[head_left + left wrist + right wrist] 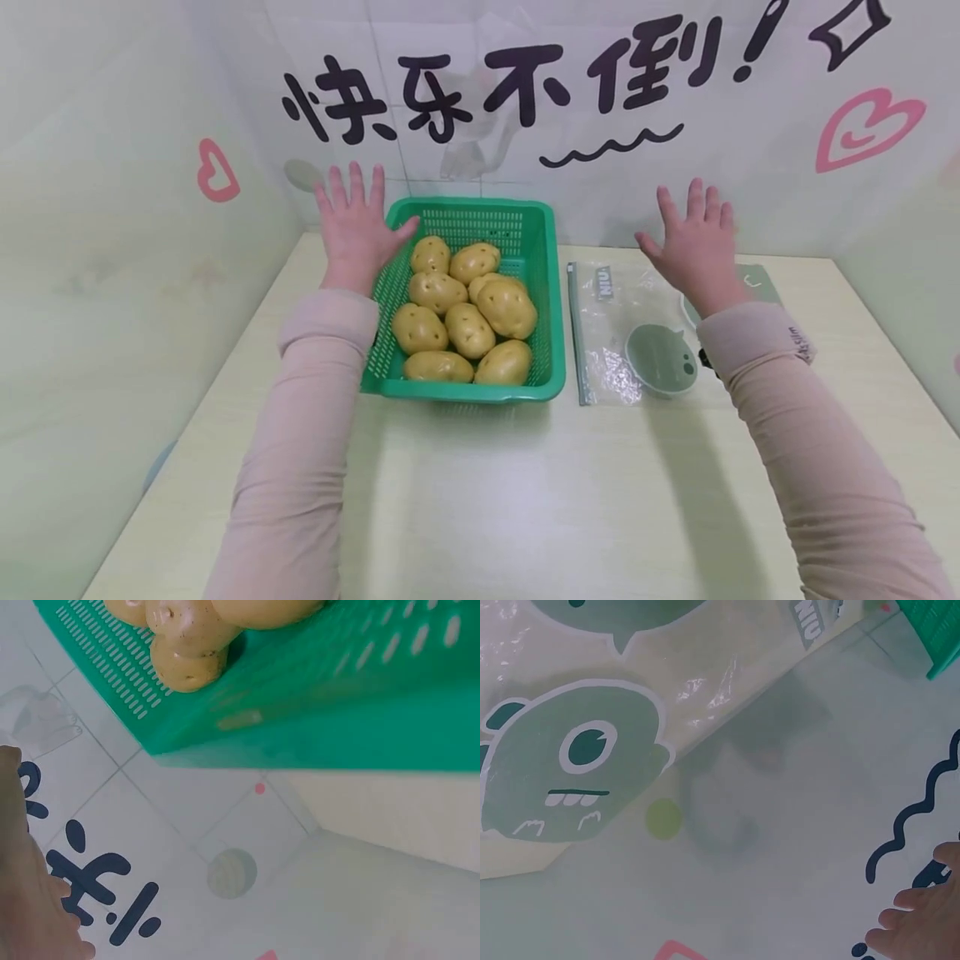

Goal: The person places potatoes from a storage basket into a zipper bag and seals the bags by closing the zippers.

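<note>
My left hand [357, 231] is held up with its fingers spread, over the far left corner of a green plastic basket [558, 317]. Several potatoes [470, 331] lie heaped inside the basket. My right hand [699, 247] is raised over a clear zip bag [607, 350], fingers also spread, holding nothing. Green cartoon shapes are printed on the bag, which lies flat to the right of the basket. In the left wrist view, part of the left hand [34, 885] shows at the edge; in the right wrist view, fingers of the right hand [919, 915] appear low at the right.
A pale wooden table [480, 500] carries the basket and bag near its far edge. Behind it stands a white wall covering [525, 167] with large black characters and pink hearts. Similar pale sheets [135, 292] close off the left and right sides.
</note>
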